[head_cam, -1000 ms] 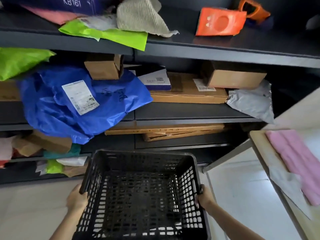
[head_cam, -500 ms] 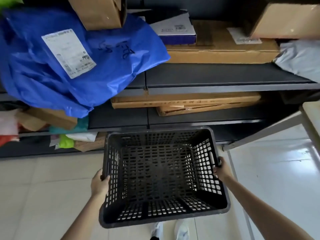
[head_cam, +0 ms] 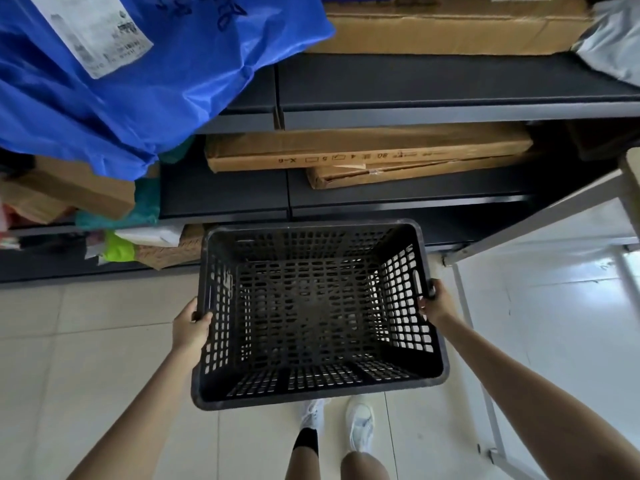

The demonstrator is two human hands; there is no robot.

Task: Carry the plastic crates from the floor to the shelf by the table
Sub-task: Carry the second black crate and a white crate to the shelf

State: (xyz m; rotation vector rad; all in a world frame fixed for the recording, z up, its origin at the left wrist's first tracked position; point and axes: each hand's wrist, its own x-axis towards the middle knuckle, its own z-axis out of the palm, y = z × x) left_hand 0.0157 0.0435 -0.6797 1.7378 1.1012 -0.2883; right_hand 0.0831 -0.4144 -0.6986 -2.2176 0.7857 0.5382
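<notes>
A person's left hand (head_cam: 189, 329) and right hand (head_cam: 435, 301) clamp the 2 short sides of a black plastic crate (head_cam: 317, 315), fingers hooked over its rim, holding it in the air above a pale tiled floor (head_cam: 86, 358) in front of a dark metal shelf (head_cam: 415, 109). The crate is empty, its latticed walls and bottom letting the light floor show through. Its far edge, at 12 o'clock, sits close to the lowest level of the shelf; whether it touches cannot be told. Below the crate, at 6 o'clock, 2 white shoes (head_cam: 360, 424) stand on the tiles.

The shelf fills the upper half of the view. At 11 o'clock a large blue plastic bag (head_cam: 138, 84) with a white printed label (head_cam: 100, 32) spills over the edge of an upper level. At 12 o'clock 2 flat cardboard boxes (head_cam: 367, 152) lie stacked on a middle level, with a bigger cardboard box (head_cam: 450, 32) on the level above. A grey plastic parcel (head_cam: 613, 46) hangs at 1 o'clock. At 9 o'clock the lower levels hold a jumble of brown boxes, teal and lime-green bags (head_cam: 117, 249) and white wrappers.

At 3 o'clock the white metal frame of a table (head_cam: 540, 220) stands on the glossy floor just beside the end of the shelf, a corner of its tabletop showing at the right edge.
</notes>
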